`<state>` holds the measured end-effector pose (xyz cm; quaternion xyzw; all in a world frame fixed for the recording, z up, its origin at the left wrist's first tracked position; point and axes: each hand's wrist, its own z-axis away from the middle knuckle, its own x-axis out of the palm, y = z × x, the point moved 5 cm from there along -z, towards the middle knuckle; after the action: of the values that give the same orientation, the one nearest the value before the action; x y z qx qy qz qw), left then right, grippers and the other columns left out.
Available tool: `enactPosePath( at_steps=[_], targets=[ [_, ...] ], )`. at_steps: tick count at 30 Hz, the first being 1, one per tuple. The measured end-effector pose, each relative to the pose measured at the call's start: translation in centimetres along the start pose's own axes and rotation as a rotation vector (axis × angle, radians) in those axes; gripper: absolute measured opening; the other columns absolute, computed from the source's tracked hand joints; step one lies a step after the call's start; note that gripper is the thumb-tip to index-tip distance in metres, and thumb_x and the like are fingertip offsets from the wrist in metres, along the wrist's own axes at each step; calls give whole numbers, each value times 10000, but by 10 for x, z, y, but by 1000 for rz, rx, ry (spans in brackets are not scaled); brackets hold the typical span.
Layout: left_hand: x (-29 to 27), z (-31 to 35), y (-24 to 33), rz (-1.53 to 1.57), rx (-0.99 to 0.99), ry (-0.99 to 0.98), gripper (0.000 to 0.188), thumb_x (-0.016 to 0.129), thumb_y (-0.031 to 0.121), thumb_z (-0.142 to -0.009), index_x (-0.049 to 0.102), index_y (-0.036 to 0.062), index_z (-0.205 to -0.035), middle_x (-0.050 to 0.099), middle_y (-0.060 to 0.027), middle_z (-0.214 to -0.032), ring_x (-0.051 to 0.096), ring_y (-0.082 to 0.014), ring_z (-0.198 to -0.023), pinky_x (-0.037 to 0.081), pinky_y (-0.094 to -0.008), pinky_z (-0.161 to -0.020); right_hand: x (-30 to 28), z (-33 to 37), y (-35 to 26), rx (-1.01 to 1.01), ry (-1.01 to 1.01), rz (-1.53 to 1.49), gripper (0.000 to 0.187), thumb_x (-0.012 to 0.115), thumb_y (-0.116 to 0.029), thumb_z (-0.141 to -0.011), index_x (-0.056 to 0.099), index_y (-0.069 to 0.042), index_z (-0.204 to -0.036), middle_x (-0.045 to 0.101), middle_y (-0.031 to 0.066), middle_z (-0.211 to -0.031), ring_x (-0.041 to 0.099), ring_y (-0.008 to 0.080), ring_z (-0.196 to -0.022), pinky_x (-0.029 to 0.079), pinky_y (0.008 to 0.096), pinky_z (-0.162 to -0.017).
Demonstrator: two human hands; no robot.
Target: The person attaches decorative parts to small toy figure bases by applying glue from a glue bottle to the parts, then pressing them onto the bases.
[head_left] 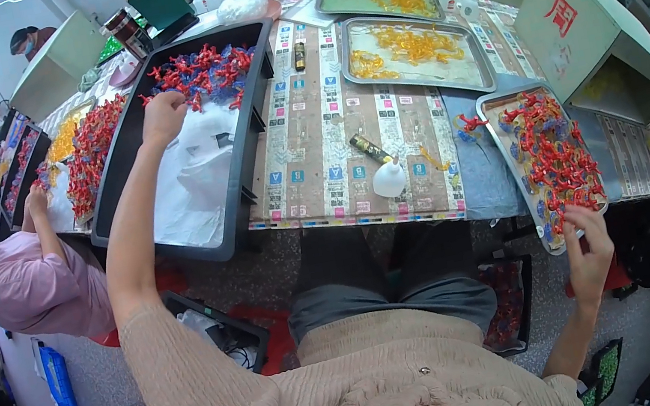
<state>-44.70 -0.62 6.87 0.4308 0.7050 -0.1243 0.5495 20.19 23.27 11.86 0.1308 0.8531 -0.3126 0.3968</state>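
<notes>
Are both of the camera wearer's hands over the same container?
No, the left hand is over the black bin, while the right hand is at the near end of the rightmost metal tray.

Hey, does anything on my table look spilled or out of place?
Yes: the right-hand tray of red pieces juts past the front edge of the table and might tip; a red-and-blue piece lies loose beside it.

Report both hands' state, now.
Left hand: fingers curled, over the black tray; whether its grip holds anything cannot be told.
Right hand: fingers bent at the red pieces on the metal tray; whether it holds one cannot be told.
</notes>
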Motion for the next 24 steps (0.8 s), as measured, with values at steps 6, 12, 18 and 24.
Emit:
enactPosePath(
  at_steps=[6, 12, 18, 24],
  targets=[
    [45, -25, -2, -168, -243, -94, 318, 698, 217, -774, 673, 65, -1053, 663, -160, -1027, 630, -309, -982, 490, -415, -881, 7, 29, -11, 115, -72, -61, 124, 635, -2, -823, 641, 29, -942, 653, 141, -976, 611, 272, -937, 462, 367, -870],
    [32, -17, 22, -299, -361, -225, 316, 737, 242, -723, 659, 72, -978, 652, -125, -994, 607, -301, -1028, 488, -431, -861, 22, 33, -18, 161, -94, -133, 104, 648, -14, -810, 656, 26, -906, 676, 138, -933, 625, 272, -904, 472, 354, -840],
    [-22, 18, 38, 4, -55, 70, 210, 665, 133, -712, 654, -8, -867, 591, -152, -859, 602, -266, -811, 494, -359, -742, 45, 22, -33, 63, -142, -239, 109, 672, 3, -774, 671, 6, -883, 683, 118, -906, 634, 252, -843, 489, 333, -766],
    [-73, 107, 200, 459, 270, 78, 216, 606, -19, -782, 623, -8, -997, 570, -145, -933, 595, -276, -841, 492, -334, -753, 86, 6, -83, -136, -212, -489, 213, 705, 7, -746, 670, -13, -955, 677, 115, -938, 641, 251, -831, 513, 322, -741]
  ],
)
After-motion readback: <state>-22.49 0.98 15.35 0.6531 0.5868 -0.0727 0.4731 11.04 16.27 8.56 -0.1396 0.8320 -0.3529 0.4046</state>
